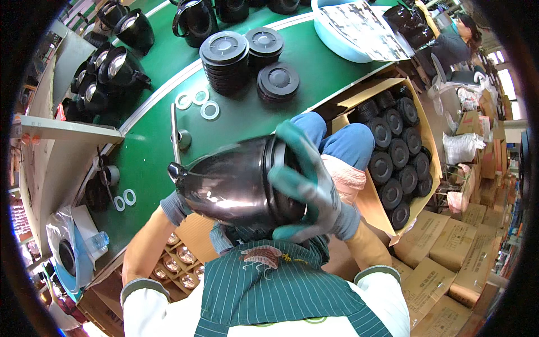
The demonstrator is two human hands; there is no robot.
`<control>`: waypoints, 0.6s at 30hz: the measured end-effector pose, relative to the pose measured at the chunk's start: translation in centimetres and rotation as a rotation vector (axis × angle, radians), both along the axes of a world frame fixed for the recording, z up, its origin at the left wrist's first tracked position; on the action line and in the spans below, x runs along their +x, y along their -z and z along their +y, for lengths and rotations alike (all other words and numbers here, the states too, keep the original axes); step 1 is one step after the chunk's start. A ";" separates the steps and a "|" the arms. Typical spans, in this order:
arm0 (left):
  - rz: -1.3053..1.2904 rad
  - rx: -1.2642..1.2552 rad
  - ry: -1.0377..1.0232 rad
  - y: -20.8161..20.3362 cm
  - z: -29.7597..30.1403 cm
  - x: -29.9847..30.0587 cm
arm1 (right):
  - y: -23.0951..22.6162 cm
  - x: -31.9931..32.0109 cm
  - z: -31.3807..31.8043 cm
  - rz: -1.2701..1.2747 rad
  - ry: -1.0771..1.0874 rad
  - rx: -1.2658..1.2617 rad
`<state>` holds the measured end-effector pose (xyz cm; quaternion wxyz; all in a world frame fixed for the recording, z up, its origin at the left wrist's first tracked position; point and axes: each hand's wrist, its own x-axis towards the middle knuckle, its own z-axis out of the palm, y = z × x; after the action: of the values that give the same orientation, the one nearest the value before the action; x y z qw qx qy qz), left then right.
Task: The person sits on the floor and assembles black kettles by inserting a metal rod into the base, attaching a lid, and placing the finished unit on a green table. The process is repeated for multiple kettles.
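A large glossy black jug [230, 182] lies sideways between my hands above the near edge of the table. My right hand [311, 185], in a grey and green glove, spans its ringed wide end, with fingers spread around it. My left hand [177, 208] is gloved too and supports the jug from beneath on the narrow side; most of its fingers are hidden behind the jug. Beyond it, an upright metal rod [174, 132] stands on the green table [247, 121]. Several white rings [209, 110] lie near stacks of black round lids [224, 48].
An open carton of black lids [398, 149] stands at the right, beyond my knee [351, 143]. More black jugs [120, 66] are at the far left. A light-blue basin [339, 48] holds a patterned sheet. Below my left arm, a divided carton [182, 255] holds shiny round pieces. A co-worker [452, 45] sits far right.
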<state>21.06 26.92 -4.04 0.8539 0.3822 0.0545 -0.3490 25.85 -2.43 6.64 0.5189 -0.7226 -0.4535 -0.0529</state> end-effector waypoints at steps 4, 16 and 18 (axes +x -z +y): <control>-0.314 0.374 -0.174 0.7 0.2 0.4 | 2.2 -0.8 -1.7 0.652 0.122 0.065; -0.571 0.774 -0.225 1.3 3.3 0.5 | 4.1 -0.2 0.0 0.535 0.172 0.264; -0.445 0.440 -0.206 5.5 3.2 -0.4 | 3.5 0.1 0.1 0.375 0.091 0.209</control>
<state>20.65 30.13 -9.52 0.7727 0.6168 -0.0210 -0.1484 25.91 -2.35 3.10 0.6635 -0.6817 -0.3081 0.0123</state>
